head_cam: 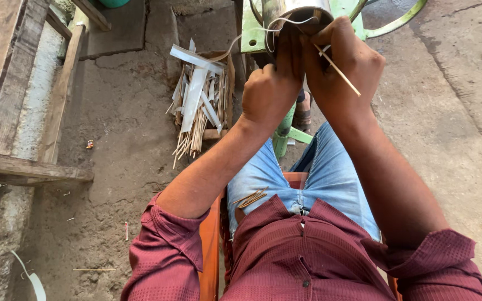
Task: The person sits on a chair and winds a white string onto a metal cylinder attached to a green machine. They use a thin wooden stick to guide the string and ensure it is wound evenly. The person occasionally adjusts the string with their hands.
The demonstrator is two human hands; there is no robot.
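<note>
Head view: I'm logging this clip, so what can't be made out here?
- Metal cylinder: top cut off by the frame's upper edge.
- Left hand and right hand: fingertips hidden behind each other.
- Thin stick: upper end hidden inside the right hand.

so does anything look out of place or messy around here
A few things. Some thin sticks lie loose on the person's lap, and one stray stick lies on the dirt floor. The box beside the green machine overflows with sticks and white strips.
</note>
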